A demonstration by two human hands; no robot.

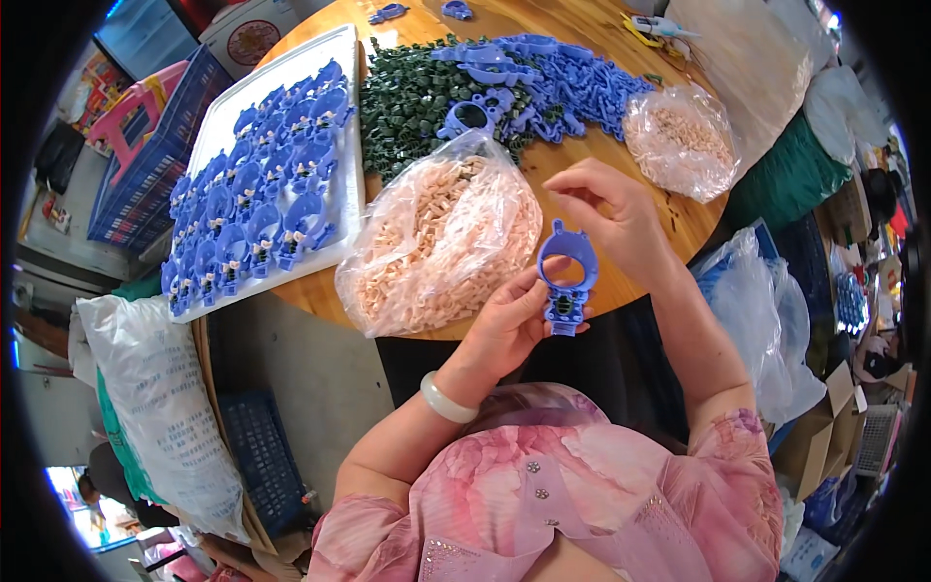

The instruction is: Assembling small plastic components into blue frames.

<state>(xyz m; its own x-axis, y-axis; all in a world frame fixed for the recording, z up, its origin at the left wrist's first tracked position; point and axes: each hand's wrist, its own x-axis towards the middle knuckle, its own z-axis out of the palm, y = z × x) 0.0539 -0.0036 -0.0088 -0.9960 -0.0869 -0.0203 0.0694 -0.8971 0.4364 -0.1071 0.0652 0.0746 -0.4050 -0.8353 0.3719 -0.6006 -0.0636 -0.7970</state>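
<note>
In front of my chest, my left hand [514,315] grips a blue plastic piece [570,241] by its lower part. The piece has a large round ring with small ears on top, and a dark green part [563,307] sits in its lower section. Just above and to the right is my right hand [616,218], fingers bent in toward the thumb; anything pinched there is too small to make out. A clear bag of small pale pink parts [465,228] lies by my left hand. Beyond it are a dark green parts pile [398,107] and a blue pieces pile [592,92].
A white tray [341,213] at the left of the round wooden table [320,293] carries rows of similar blue pieces [262,228]. A second bag of pale parts [679,141] lies at the right. Left are a blue crate [160,160] and a white sack [170,417].
</note>
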